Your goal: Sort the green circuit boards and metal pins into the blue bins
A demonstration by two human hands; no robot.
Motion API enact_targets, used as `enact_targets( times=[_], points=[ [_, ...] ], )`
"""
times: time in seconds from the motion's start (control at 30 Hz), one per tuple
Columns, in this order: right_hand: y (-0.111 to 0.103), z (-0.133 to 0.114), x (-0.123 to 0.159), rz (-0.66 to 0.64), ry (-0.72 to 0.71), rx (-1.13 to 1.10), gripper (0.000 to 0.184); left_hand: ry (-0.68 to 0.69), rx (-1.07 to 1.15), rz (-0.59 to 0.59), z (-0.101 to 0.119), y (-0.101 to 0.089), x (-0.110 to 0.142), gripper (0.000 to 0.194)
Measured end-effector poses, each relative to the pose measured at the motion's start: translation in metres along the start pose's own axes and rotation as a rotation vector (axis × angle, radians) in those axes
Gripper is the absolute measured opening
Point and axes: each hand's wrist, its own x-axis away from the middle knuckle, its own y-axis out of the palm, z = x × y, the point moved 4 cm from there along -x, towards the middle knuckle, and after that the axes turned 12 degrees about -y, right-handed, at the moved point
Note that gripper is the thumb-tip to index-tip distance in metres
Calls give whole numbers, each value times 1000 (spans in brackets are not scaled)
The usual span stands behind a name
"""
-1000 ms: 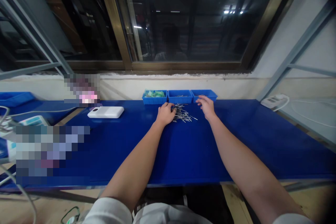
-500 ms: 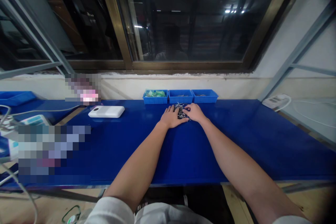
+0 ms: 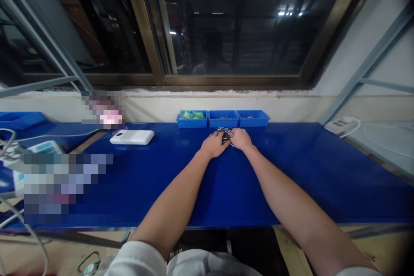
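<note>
We have a small heap of thin metal pins (image 3: pixel 225 137) lying on the blue bench (image 3: pixel 300 181), just in front of a row of bins and partly hidden by our hands. Our left hand (image 3: pixel 214 145) and our right hand (image 3: pixel 241 139) lie palm down on either side of the heap, nearly meeting, with the fingers curved in over the pins. We cannot tell whether either hand actually grips any of them.

Just behind stand three blue plastic bins side by side against the wall (image 3: pixel 226 105). The left bin (image 3: pixel 192 119) holds green packets, while the middle bin (image 3: pixel 223 118) and the right bin (image 3: pixel 252 118) hold a few small metal pieces. Farther left on the bench lies a flat white device (image 3: pixel 132 137). Off to the right, a white power strip (image 3: pixel 341 125) sits on a separate pale surface (image 3: pixel 381 146). Above the wall is a dark window (image 3: pixel 233 30).
</note>
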Motion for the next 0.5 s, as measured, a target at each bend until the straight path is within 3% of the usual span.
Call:
enact_targets(
  times=[0.3,0.5],
  points=[
    [-7,6,2,245,-6,-277,11,-15,59,37,-1,-4,0,58],
    [-18,3,4,405,-23,-503,24,-18,104,141,-2,-12,-1,52]
  ],
)
